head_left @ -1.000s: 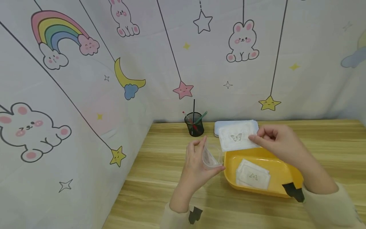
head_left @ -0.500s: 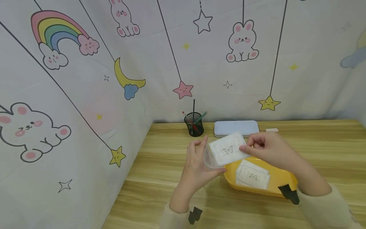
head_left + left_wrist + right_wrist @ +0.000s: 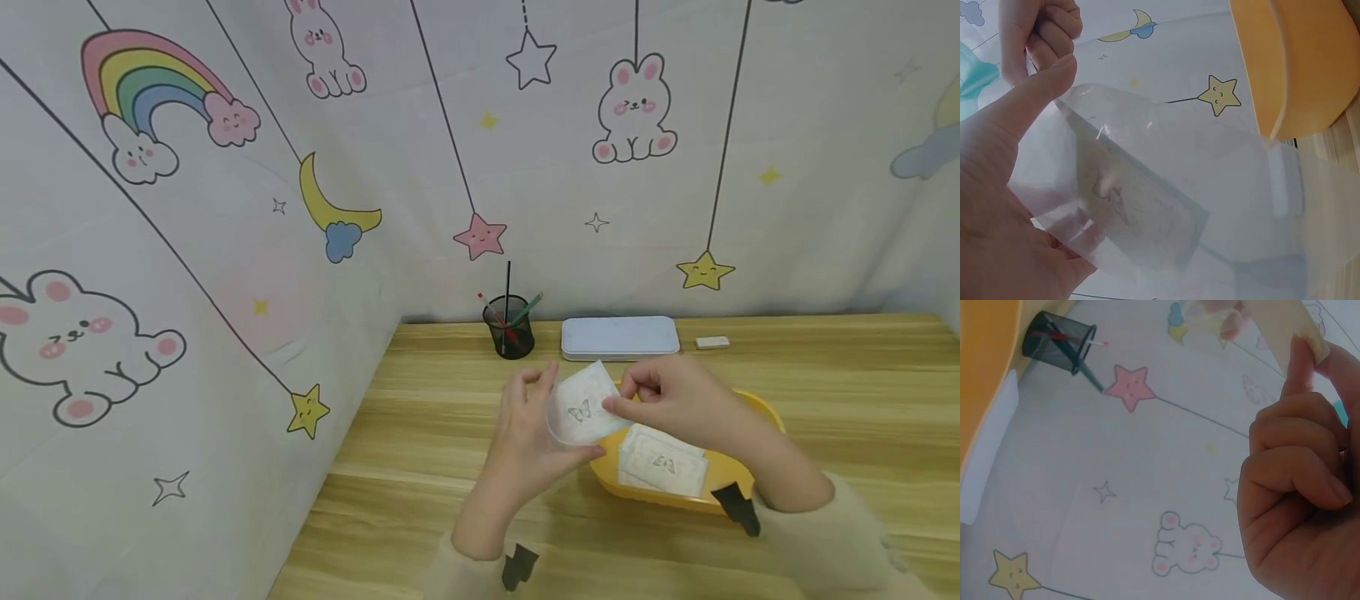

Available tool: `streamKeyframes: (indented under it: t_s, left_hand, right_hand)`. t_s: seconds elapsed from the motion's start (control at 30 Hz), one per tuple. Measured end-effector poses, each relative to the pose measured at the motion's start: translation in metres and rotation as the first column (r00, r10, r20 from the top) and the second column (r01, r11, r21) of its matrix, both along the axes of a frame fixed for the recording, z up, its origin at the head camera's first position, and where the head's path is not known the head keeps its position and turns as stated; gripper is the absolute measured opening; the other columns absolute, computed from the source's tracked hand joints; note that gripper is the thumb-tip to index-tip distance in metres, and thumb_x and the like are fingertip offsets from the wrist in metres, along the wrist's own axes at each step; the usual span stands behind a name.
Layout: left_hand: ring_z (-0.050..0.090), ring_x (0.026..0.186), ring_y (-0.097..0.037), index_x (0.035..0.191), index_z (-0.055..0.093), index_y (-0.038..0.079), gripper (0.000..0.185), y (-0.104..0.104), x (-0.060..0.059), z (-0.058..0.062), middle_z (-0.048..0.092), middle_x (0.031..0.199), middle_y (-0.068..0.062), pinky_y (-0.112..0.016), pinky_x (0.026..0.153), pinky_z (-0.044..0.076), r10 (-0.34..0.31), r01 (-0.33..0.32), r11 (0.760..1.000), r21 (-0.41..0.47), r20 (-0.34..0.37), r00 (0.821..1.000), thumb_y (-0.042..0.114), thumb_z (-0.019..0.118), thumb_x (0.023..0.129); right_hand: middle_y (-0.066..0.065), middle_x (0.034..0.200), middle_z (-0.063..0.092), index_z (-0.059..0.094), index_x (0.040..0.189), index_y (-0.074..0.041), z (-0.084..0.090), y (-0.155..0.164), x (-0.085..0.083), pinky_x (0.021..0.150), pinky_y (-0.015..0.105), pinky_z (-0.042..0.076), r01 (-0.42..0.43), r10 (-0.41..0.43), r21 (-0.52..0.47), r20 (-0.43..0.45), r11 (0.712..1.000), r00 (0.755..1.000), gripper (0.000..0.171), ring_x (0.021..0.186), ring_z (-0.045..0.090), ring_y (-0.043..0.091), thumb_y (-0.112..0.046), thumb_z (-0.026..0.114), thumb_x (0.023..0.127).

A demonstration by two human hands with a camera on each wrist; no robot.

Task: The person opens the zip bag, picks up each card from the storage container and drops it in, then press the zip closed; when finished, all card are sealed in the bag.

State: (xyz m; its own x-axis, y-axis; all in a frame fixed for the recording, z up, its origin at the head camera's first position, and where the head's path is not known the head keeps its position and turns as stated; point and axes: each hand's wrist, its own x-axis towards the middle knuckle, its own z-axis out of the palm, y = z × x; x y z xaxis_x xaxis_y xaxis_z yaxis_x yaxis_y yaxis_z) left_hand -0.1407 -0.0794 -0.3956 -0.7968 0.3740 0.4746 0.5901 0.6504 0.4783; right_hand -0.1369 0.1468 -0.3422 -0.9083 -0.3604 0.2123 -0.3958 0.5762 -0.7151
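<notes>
Wooden table (image 3: 420,467), cartoon-print backdrop | I see white butterfly-print card (image 3: 583,408) half inside clear bag (image 3: 558,412) | left hand (image 3: 525,433) grips bag, right hand (image 3: 667,398) pinches card.

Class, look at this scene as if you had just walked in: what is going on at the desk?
A person is sliding a white butterfly-printed card into a clear plastic sleeve. The left hand holds the sleeve open, while the right hand pinches the card, which is partly inside. More butterfly cards lie in the yellow tray beside the hands. At the back of the wooden desk stand a black mesh pen cup and a pale blue case.
</notes>
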Motion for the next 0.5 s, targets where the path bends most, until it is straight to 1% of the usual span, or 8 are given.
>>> streamKeyframes:
  t_s: [0.23,0.37,0.5]
  left_hand:
    - [0.039,0.117,-0.020,0.147,0.036,0.007,0.106,0.004,0.000,-0.001,0.037,0.127,-0.007,-0.034,0.094,0.042,-0.040,0.041,0.999,0.008,-0.087,0.995,0.047,0.088,0.064]
    - [0.040,0.114,-0.021,0.146,0.037,0.007,0.103,0.005,0.001,-0.001,0.038,0.128,-0.008,-0.034,0.091,0.045,-0.052,0.052,0.999,0.002,-0.103,0.993,0.046,0.087,0.065]
    - [0.041,0.112,-0.022,0.146,0.038,0.007,0.101,0.006,0.003,0.001,0.038,0.128,-0.010,-0.035,0.089,0.046,-0.054,0.053,0.998,-0.017,-0.106,0.993,0.045,0.087,0.066]
  right_hand:
    - [-0.012,0.050,0.032,0.059,0.067,-0.024,-0.014,-0.018,-0.002,0.045,0.021,0.027,-0.021,0.021,0.013,-0.001,1.000,1.000,0.026,0.045,0.032,0.004,-0.037,0.074,0.085]
    - [-0.012,0.050,0.036,0.059,0.065,-0.025,-0.020,-0.027,-0.004,0.043,0.021,0.027,-0.033,0.034,0.033,-0.018,0.999,0.999,0.026,0.046,0.035,0.005,-0.035,0.074,0.084]
    - [-0.012,0.050,0.039,0.059,0.064,-0.025,-0.024,-0.033,-0.006,0.042,0.021,0.027,-0.035,0.036,0.051,-0.012,0.998,0.999,0.027,0.046,0.037,0.006,-0.036,0.075,0.083]
